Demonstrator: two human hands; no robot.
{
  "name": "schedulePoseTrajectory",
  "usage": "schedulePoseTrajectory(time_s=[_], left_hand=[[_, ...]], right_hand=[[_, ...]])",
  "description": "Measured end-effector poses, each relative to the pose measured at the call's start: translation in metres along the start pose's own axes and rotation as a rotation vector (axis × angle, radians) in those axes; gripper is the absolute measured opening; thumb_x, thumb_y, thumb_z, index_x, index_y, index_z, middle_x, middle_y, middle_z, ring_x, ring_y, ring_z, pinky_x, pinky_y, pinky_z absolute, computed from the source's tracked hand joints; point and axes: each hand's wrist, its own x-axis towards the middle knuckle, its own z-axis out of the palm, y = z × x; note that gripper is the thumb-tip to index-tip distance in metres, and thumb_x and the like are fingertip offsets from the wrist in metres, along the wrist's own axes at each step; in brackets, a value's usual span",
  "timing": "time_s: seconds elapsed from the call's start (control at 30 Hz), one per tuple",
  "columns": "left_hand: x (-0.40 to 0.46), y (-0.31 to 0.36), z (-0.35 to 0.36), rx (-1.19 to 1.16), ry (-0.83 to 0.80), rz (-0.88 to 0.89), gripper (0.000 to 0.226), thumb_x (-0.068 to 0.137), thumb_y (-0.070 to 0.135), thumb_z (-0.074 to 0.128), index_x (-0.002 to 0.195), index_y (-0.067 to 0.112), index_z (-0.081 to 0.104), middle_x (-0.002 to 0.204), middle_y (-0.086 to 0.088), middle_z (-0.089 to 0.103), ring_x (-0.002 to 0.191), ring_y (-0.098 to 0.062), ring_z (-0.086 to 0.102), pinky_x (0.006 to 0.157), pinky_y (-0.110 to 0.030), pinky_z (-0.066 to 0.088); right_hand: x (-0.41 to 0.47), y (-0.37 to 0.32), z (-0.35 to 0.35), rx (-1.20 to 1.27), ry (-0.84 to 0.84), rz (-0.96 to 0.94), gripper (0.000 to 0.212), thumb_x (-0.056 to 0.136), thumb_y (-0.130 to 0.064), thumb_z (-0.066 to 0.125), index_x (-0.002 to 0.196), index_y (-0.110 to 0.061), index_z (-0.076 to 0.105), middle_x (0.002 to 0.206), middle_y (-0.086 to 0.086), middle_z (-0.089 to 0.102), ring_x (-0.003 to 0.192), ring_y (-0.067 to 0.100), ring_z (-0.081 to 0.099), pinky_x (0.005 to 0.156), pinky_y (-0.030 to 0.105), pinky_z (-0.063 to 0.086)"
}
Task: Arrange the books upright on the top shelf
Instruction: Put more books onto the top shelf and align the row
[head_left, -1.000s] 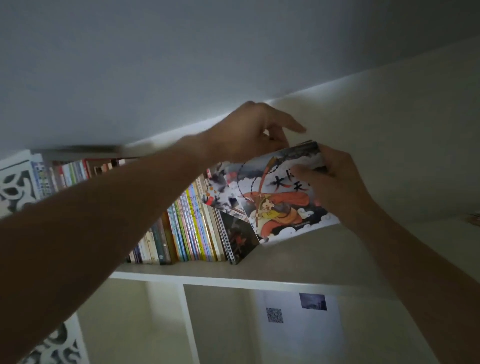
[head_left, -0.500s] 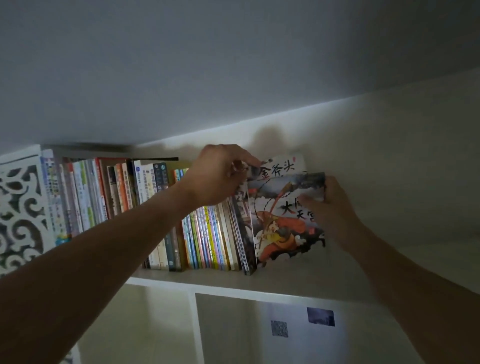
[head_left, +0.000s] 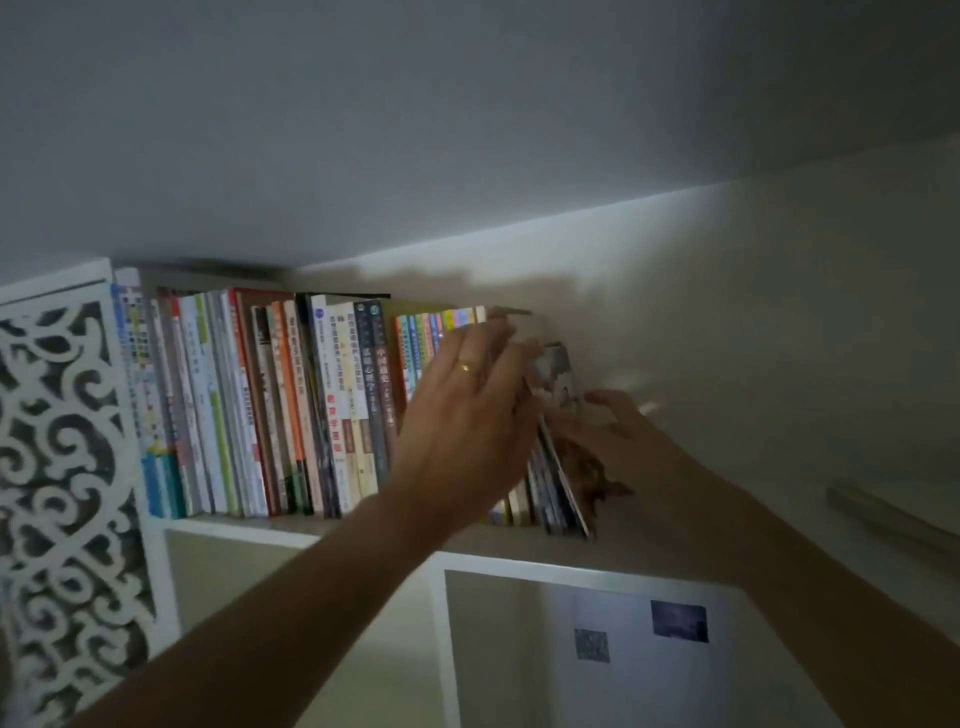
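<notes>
At the far left of the frame we see a white fretwork panel (head_left: 57, 467), and just right of it the row of books (head_left: 270, 410) standing upright on the top shelf (head_left: 519, 545), spines out, packed side by side toward the middle of the frame. That stretch looks finished to us.

In the centre our left hand (head_left: 467, 415), a ring on one finger, lies with straight fingers flat against the right end of the row, pressing rather than gripping. Just right of it the thin picture books (head_left: 558, 467) lean left against the row, their lower edges kicked out to the right, so they are not yet upright.

Our right hand (head_left: 618, 431) sits against the cover of the outermost leaning book; blur hides whether its fingers curl round the edge or only push, so we cannot tell.

At the right edge, something flat (head_left: 893, 514) lies on the shelf, well apart from the row, possibly more books to stand up.
</notes>
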Motion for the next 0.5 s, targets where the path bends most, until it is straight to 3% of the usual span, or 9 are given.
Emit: schedulePoseTrajectory(time_s=[0.07,0.13,0.2,0.37,0.43,0.5], left_hand=[[-0.025,-0.004,0.009,-0.026,-0.069,0.021,0.05,0.105,0.031,0.052,0.152,0.016,0.045,0.163,-0.01,0.033,0.149,-0.023,0.033,0.119,-0.04,0.035],[-0.036,-0.013,0.02,-0.037,-0.132,0.079,0.061,0.109,0.033,0.041,0.163,0.017,0.02,0.172,-0.008,0.008,0.158,-0.02,0.013,0.126,-0.041,0.025],[-0.039,-0.022,0.028,-0.018,-0.141,0.132,0.062,0.11,0.034,0.032,0.164,0.015,0.008,0.172,-0.008,-0.002,0.159,-0.02,0.001,0.127,-0.045,0.022],[-0.044,-0.028,0.036,0.07,-0.143,0.146,0.06,0.111,0.033,0.023,0.164,0.01,0.005,0.172,-0.01,-0.006,0.159,-0.023,-0.006,0.126,-0.047,0.02],[-0.051,-0.025,0.033,0.029,-0.111,0.114,0.06,0.111,0.031,0.027,0.163,0.009,0.008,0.172,-0.011,-0.004,0.159,-0.024,-0.005,0.126,-0.049,0.019],[-0.064,-0.025,0.028,-0.024,-0.049,0.0,0.061,0.11,0.029,0.033,0.163,0.008,0.011,0.172,-0.01,-0.001,0.159,-0.023,-0.003,0.127,-0.05,0.017]], right_hand=[[-0.01,0.007,-0.002,0.041,-0.221,-0.055,0.08,0.063,-0.028,0.097,0.126,-0.022,0.048,0.108,-0.006,0.073,0.096,0.008,0.073,0.082,0.03,0.06],[-0.012,0.014,-0.006,-0.172,-0.235,-0.106,0.096,0.043,-0.04,0.103,0.124,-0.032,0.052,0.108,-0.018,0.07,0.101,0.004,0.07,0.089,0.033,0.059],[-0.009,0.011,-0.002,-0.235,-0.16,-0.122,0.093,0.04,-0.041,0.103,0.118,-0.036,0.053,0.108,-0.014,0.069,0.098,0.007,0.07,0.089,0.039,0.06],[-0.007,0.005,0.007,-0.243,-0.151,-0.126,0.1,0.033,-0.05,0.101,0.117,-0.033,0.05,0.111,-0.007,0.069,0.101,0.012,0.071,0.091,0.044,0.059],[-0.018,0.004,0.007,-0.251,-0.135,-0.114,0.093,0.039,-0.045,0.102,0.117,-0.031,0.053,0.111,-0.007,0.071,0.096,0.009,0.072,0.087,0.038,0.061],[-0.029,0.001,0.006,-0.24,-0.13,-0.104,0.071,0.053,-0.03,0.1,0.109,-0.029,0.058,0.101,-0.006,0.075,0.086,0.003,0.072,0.078,0.023,0.059]])
